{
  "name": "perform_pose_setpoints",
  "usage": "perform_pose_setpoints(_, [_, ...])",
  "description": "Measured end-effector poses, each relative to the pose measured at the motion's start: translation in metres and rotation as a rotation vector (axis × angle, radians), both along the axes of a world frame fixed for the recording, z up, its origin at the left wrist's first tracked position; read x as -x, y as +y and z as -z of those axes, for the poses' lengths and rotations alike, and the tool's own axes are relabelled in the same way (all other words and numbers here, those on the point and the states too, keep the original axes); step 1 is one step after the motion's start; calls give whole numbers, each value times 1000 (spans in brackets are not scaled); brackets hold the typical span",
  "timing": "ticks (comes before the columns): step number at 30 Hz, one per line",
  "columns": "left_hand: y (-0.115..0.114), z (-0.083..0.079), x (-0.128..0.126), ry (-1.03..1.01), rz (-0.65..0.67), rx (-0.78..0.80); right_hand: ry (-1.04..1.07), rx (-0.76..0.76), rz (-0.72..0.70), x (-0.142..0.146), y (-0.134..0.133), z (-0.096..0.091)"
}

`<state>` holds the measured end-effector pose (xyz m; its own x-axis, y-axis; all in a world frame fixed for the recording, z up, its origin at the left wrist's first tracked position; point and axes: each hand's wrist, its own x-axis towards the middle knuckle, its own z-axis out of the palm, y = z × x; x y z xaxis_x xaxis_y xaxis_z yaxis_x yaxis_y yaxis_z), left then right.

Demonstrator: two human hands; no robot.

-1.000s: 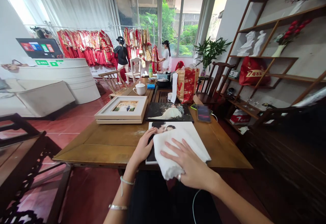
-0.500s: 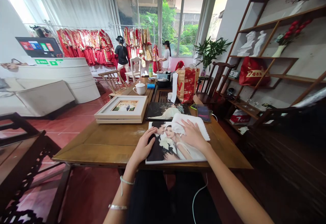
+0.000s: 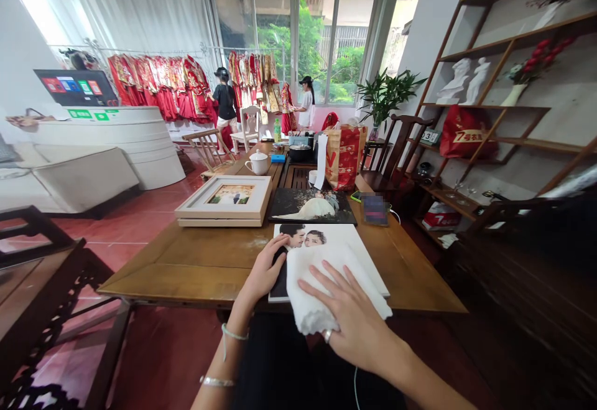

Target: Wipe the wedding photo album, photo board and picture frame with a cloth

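Observation:
A large wedding photo panel [image 3: 366, 260] lies flat at the table's near edge, showing a couple on a white ground. My left hand [image 3: 267, 267] rests open on its left edge, fingers flat on the surface. With my right hand [image 3: 352, 307] I hold a white cloth [image 3: 303, 273] against the panel, fingers spread over it and the thumb low at the cloth's edge. The cloth covers the lower middle of the picture and hangs past the near edge. Just beyond lies a darker photo panel [image 3: 312, 206] with a pale gown on it.
Stacked picture frames [image 3: 224, 195] stand left on the wooden table [image 3: 186, 267]. Behind are a white lidded cup [image 3: 257, 162], a black pot [image 3: 300, 152], a red paper bag [image 3: 345, 158] and a phone [image 3: 374, 209]. Two people stand by red garments [image 3: 163, 89]. Shelves [image 3: 499, 111] rise at right.
My right hand has slid the white cloth from the panel's upper right toward me and left, down over its near edge. My left hand stays in place.

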<state>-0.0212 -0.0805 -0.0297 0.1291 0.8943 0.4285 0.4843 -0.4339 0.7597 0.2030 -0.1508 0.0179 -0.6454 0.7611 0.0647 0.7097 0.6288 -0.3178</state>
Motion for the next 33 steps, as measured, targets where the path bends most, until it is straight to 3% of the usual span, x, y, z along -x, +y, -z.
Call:
perform_pose_setpoints(6, [1, 3, 4, 27, -6, 11, -16, -67, 254, -23, 55, 4])
perform_pose_setpoints(11, [2, 3, 5, 22, 3, -12, -88, -146, 466, -1, 91, 7])
perform_pose_setpoints(14, [2, 3, 3, 18, 8, -12, -120, -191, 449, 26, 77, 9])
perform_pose_setpoints(18, [3, 2, 1, -45, 18, -9, -35, -179, 233, 51, 29, 12])
perform_pose_setpoints(21, [3, 2, 2, -91, 16, 12, 39, -113, 70, 47, -4, 10])
perform_pose_setpoints(24, [2, 1, 3, -72, 16, 14, 75, -16, -22, 26, -19, 4])
perform_pose_setpoints(28, [0, 2, 4, -30, -1, -4, 70, 18, 36, -7, -9, -2])
perform_pose_setpoints(33, [0, 2, 5, -11, -2, -14, 35, -55, 239, -31, 40, 1])
